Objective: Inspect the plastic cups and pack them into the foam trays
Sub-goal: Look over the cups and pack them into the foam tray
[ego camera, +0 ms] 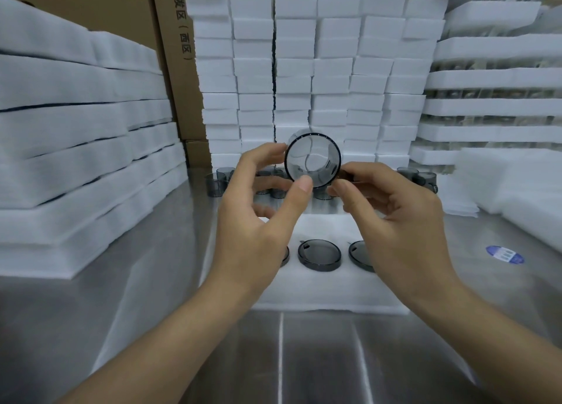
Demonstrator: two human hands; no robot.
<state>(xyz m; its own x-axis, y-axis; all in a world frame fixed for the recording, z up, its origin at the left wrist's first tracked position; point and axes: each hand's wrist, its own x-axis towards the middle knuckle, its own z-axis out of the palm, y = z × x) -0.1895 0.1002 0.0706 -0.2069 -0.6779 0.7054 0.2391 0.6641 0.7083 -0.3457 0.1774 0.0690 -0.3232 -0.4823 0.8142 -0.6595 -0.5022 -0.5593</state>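
A clear smoky-grey plastic cup [313,160] is held up at the centre of the view, its open mouth turned toward me. My left hand [261,209] pinches its rim on the left and bottom with thumb and fingers. My right hand [392,209] pinches the right side of the rim. Below the hands lies a white foam tray [328,291] with three grey cups [319,255] seated in its holes, two partly hidden by my hands. Several loose grey cups [216,182] stand on the table behind.
Stacks of white foam trays [76,148] fill the left side, foam blocks [304,69] form a wall at the back, and filled tray stacks [492,99] stand at the right. More cups [421,177] sit at the back right. A blue sticker [504,254] lies on the steel table [152,312].
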